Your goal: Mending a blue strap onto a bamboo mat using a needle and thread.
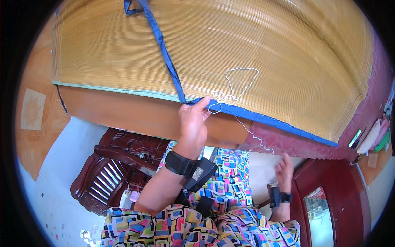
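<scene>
A woven straw-coloured mat lies before me, its near edge bound with pale green tape on the left. Along the right part of that edge runs a blue cloth binding with small white stitches. My left hand pinches the binding between thumb and fingers where the stitched part meets a loose blue strip, which trails up across the mat. White thread lies in loops beside my left fingers. Its other length runs down from the binding to my right hand, blurred, fingers bent around its end; any needle is too small to see.
Under the mat are a brown board and a dark pink cloth. A carved wooden chair stands at lower left, a dark red wooden cabinet at lower right. A phone and folded cloths lie at right.
</scene>
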The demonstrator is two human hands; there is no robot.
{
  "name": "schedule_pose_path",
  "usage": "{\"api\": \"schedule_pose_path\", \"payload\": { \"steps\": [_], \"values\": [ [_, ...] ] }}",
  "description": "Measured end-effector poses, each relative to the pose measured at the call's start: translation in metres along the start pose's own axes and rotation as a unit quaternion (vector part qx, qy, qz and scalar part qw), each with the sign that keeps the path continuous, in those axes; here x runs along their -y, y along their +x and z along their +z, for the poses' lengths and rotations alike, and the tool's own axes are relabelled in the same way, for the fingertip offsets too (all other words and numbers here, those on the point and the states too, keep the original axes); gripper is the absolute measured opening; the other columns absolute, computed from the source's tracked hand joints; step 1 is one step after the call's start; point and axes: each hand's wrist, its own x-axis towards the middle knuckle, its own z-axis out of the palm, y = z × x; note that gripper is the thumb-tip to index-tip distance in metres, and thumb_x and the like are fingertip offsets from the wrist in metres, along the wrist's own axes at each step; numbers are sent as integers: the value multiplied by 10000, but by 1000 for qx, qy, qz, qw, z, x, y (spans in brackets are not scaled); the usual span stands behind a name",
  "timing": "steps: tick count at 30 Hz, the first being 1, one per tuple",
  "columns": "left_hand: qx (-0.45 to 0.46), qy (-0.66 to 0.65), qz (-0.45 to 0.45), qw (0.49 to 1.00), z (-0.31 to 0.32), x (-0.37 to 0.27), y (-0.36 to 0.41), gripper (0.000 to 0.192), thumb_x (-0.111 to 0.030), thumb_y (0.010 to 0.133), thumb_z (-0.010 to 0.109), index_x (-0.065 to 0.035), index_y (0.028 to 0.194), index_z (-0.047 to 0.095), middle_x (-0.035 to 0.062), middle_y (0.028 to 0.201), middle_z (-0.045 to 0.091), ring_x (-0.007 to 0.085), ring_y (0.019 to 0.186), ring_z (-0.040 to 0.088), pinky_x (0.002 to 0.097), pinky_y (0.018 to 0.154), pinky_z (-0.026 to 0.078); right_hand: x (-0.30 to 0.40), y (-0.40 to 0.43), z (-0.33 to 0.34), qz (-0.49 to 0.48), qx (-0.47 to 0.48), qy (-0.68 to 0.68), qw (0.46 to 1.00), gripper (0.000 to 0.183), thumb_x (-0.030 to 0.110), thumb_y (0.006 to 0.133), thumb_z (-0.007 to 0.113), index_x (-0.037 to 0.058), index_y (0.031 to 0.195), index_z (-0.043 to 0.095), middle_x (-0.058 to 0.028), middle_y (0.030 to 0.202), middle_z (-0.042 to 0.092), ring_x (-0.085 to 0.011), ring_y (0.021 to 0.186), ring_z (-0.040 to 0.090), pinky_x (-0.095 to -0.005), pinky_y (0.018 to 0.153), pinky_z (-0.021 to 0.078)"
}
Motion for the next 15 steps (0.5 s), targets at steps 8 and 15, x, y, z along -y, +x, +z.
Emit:
{"api": "schedule_pose_path", "payload": {
  "steps": [8,15],
  "values": [
    [33,-33,-3,999,1,-5,-3,82,-47,747,624,-55,809,572,45,760,607,125,668,562,264,641,428,-13,-55,263,112,353,-28,928,138,134,846,523,69,968,516,-18,640,530,-78,461,463,-190,396,365],
    [0,-34,18,999,6,-4,-6,177,-22,733,628,-17,880,530,65,786,584,129,681,554,243,603,440,-14,-37,281,-3,312,-54,948,111,121,864,495,31,868,560,-3,531,500,-73,353,382,-215,392,354]
  ]
}}
